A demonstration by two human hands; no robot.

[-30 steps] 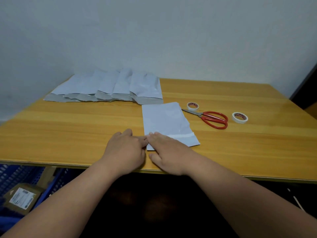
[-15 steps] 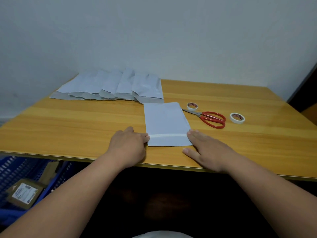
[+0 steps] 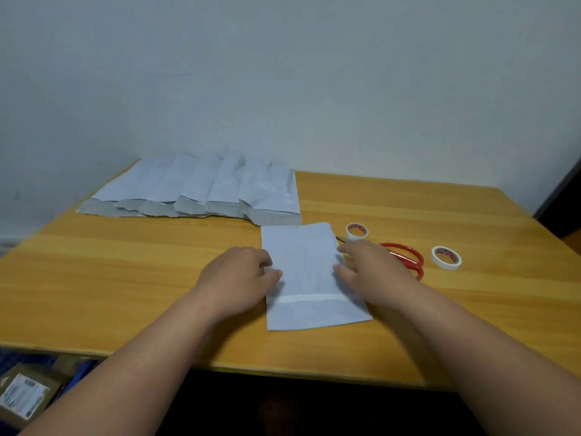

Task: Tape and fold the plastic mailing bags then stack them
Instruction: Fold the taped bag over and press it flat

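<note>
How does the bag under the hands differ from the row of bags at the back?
The front bag lies alone, flat, with a white tape strip across it; the back bags overlap in a row, showing grey flaps. Both hands, left and right, hold the front bag; nobody touches the back bags. Both are pale plastic.

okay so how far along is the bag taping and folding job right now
Done: a white tape strip already crosses the near bag. In hand: the left hand and right hand hold its side edges, apparently to fold it. Left: the overlapping row of bags at the back; no stack shows yet.
</note>
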